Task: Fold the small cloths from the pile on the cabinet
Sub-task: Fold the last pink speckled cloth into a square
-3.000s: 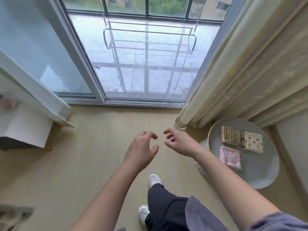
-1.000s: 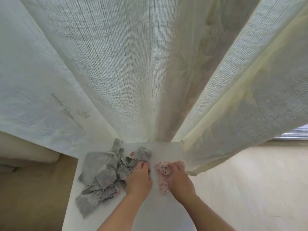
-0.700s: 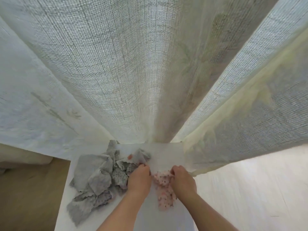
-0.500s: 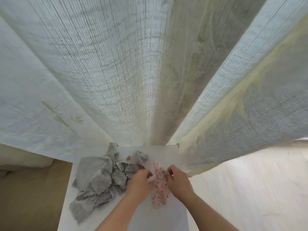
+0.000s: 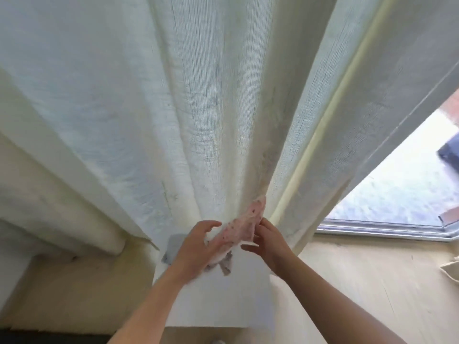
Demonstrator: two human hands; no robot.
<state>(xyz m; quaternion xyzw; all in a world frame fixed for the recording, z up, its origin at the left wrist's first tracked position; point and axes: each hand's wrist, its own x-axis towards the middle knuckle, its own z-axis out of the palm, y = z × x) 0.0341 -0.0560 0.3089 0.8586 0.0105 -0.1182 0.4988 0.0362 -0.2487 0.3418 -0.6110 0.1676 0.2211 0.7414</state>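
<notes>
A small pink cloth with dark specks [image 5: 244,223] hangs lifted above the white cabinet top [image 5: 218,294]. My left hand [image 5: 198,247] holds its lower part and my right hand [image 5: 268,242] grips its upper right edge. The pile of grey cloths [image 5: 173,247] lies on the cabinet behind my left hand, mostly hidden by the hand and arm; a grey scrap [image 5: 226,263] shows under the pink cloth.
A long pale curtain [image 5: 198,108] hangs right behind the cabinet and touches its back edge. Light wood floor [image 5: 372,281] spreads to the right, up to a window sill rail [image 5: 385,229]. A cream cushion-like surface [image 5: 49,281] lies on the left.
The pink cloth has been lifted off the cabinet top and raised between both hands. The view has shifted, so the grey pile is now mostly covered by my left arm.
</notes>
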